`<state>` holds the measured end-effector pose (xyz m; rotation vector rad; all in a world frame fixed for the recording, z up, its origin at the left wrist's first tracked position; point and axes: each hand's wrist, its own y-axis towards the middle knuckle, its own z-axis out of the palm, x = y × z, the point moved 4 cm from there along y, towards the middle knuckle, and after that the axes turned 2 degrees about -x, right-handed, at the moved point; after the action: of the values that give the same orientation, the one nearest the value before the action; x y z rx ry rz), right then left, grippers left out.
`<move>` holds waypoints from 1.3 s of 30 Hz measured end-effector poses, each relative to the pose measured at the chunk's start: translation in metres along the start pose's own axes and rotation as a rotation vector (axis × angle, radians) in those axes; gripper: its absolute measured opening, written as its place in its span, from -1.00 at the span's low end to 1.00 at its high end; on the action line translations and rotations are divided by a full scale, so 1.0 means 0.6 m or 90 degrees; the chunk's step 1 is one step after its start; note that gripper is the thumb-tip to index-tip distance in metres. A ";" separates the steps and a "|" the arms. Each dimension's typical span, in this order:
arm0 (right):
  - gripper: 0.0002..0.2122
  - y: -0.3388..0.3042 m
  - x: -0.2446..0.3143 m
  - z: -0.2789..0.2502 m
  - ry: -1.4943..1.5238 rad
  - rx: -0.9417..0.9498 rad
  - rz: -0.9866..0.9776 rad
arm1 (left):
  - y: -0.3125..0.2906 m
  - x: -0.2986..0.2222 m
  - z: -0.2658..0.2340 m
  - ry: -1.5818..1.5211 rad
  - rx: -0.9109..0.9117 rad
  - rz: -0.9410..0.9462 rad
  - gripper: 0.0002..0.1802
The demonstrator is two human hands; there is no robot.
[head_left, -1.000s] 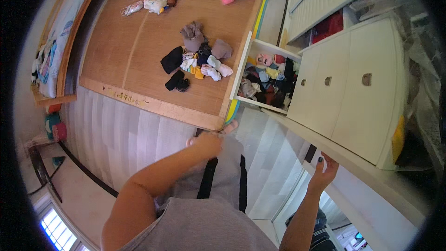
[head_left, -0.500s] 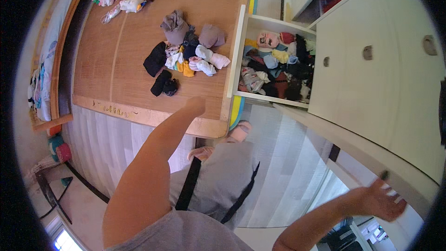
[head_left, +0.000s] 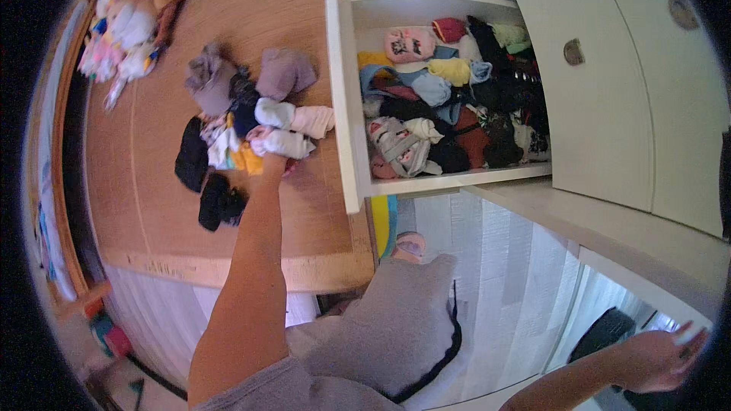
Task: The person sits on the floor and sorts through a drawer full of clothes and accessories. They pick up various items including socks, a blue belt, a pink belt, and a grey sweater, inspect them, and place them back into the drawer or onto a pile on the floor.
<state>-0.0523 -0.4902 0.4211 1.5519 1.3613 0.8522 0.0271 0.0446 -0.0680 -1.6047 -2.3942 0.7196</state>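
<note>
My left arm stretches forward over a wooden platform (head_left: 152,236). My left hand (head_left: 276,164) reaches the near edge of a pile of rolled socks (head_left: 251,125) in white, pink, grey and black. It touches a pale rolled pair (head_left: 283,142), and its fingers are hidden under that pair. To the right of the pile, an open white drawer (head_left: 340,99) is packed with several more socks (head_left: 449,106). My right hand (head_left: 661,356) is far away at the lower right, fingers spread against a white ledge, holding nothing.
White cabinet fronts (head_left: 632,84) with round knobs stand to the right of the drawer. Soft toys (head_left: 133,23) lie at the platform's far left. My grey-clothed knee (head_left: 396,320) and a pink slipper (head_left: 409,245) are below, over a pale striped floor (head_left: 502,259).
The view has moved closer to the drawer and pile. My left hand went forward from the platform's edge to the socks. My right hand dropped to the lower right.
</note>
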 end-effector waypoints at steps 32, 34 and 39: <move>-0.60 -0.064 0.344 -0.076 0.577 0.044 0.315 | 0.047 0.050 0.043 0.290 0.302 0.465 -0.81; -0.60 -0.029 0.418 -0.067 0.670 0.178 0.242 | 0.039 0.049 0.057 0.308 0.279 0.484 -0.81; -0.62 -0.045 0.515 -0.097 0.780 0.383 0.177 | 0.037 0.042 0.073 0.339 0.196 0.510 -0.81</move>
<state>-0.0643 -0.1754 0.4020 1.7120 2.4503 1.8639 0.0180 0.0615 -0.1199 -2.2359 -1.1851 0.6090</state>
